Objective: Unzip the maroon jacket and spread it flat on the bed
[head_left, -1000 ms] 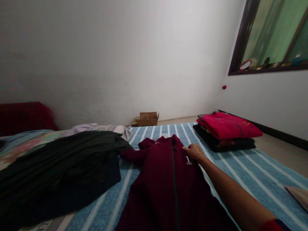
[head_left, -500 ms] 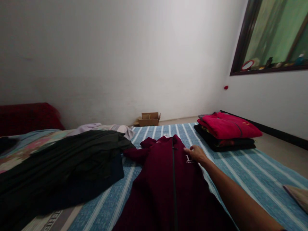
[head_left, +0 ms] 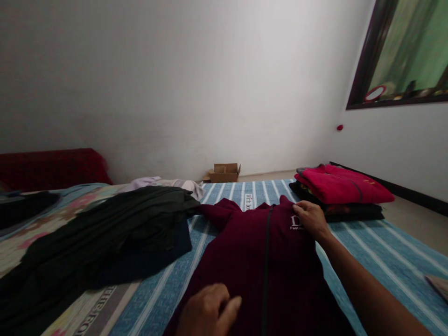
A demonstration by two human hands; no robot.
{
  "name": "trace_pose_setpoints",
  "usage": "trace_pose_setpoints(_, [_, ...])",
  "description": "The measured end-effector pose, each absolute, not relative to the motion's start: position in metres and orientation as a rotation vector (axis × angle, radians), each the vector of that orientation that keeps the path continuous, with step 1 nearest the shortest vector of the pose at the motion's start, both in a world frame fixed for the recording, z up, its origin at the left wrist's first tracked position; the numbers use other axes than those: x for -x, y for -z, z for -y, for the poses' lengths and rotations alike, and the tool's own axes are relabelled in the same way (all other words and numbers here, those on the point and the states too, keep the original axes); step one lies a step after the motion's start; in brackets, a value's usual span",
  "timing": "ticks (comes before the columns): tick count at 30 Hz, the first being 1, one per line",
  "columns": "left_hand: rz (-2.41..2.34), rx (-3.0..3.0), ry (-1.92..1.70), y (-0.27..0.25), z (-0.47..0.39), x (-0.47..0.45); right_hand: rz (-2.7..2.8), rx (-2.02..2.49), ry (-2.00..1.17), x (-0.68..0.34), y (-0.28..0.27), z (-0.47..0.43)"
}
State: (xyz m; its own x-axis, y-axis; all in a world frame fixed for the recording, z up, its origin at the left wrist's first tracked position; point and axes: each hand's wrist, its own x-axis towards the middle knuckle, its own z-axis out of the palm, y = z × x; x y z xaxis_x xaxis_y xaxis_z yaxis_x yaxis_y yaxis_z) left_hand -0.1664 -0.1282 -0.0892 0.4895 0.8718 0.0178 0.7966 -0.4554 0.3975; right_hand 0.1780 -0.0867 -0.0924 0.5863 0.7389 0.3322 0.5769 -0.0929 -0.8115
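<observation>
A maroon zip-up jacket (head_left: pixel 241 261) with a dark front zip and white lettering on the chest lies spread out on the bed. My right hand (head_left: pixel 312 218) pinches its cloth at the shoulder, beside the lettering. Low in the view, over the jacket's near left part, is my left hand (head_left: pixel 209 310). Its fingers are loosely curled and the thumb stands apart; I see no cloth held in it. One sleeve of the jacket reaches left to a dark green garment (head_left: pixel 115 228).
Blue striped bedding (head_left: pixel 388 252) covers the bed. At the right sits a folded stack with a bright pink garment (head_left: pixel 346 183) on top of black ones. A cardboard box (head_left: pixel 224 172) stands by the wall. Further left is a red-covered thing (head_left: pixel 52 168).
My left hand has come into view from the bottom over the jacket. The right hand keeps its hold near the shoulder, the jacket's top looks wider, and the view has turned slightly left.
</observation>
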Motion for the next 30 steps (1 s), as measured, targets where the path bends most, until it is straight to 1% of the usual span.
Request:
trace_pose_setpoints(2, [-1.581,-2.379,-0.387,0.066,0.104,0.172,1.085,1.831,-0.239,-0.181,0.11,0.093])
trace_pose_setpoints(4, [-1.737,-2.373,-0.429,0.053,0.074,0.176,1.092,1.871,-0.265,-0.182,0.126,0.099])
trace_pose_setpoints(7, [-1.806,-2.189,-0.433,0.057,0.031,0.177,1.088,1.912,-0.265,-0.181,0.139,0.107])
trace_pose_setpoints(10, [-1.591,-1.848,-0.425,0.074,0.007,0.172,1.093,1.94,-0.253,-0.179,0.141,0.111])
trace_pose_setpoints(14, [-1.335,-1.669,-0.381,0.087,0.01,0.162,1.11,1.976,-0.216,-0.177,0.139,0.113])
trace_pose_setpoints(16, [-1.151,-1.531,-0.413,0.083,0.018,0.158,1.119,2.004,-0.185,-0.176,0.138,0.114])
trace_pose_setpoints(19, [-0.969,-1.386,-0.602,0.066,0.031,0.15,1.108,2.075,-0.124,-0.173,0.133,0.119])
trace_pose_setpoints(21, [-1.024,-1.517,-0.748,0.052,0.044,0.139,1.103,2.143,-0.018,-0.168,0.124,0.124])
trace_pose_setpoints(24, [-1.171,-1.938,-0.834,0.038,0.079,0.112,1.181,2.131,0.222,-0.152,0.1,0.132])
trace_pose_setpoints(26, [-1.118,-2.22,-0.661,0.038,0.108,0.091,1.271,2.009,0.233,-0.136,0.081,0.137])
trace_pose_setpoints(28, [-1.011,-2.413,-0.405,0.043,0.135,0.073,1.372,1.893,0.08,-0.118,0.065,0.141])
trace_pose_setpoints(30, [-0.879,-2.569,-0.119,0.052,0.156,0.06,1.465,1.894,-0.055,-0.102,0.057,0.143])
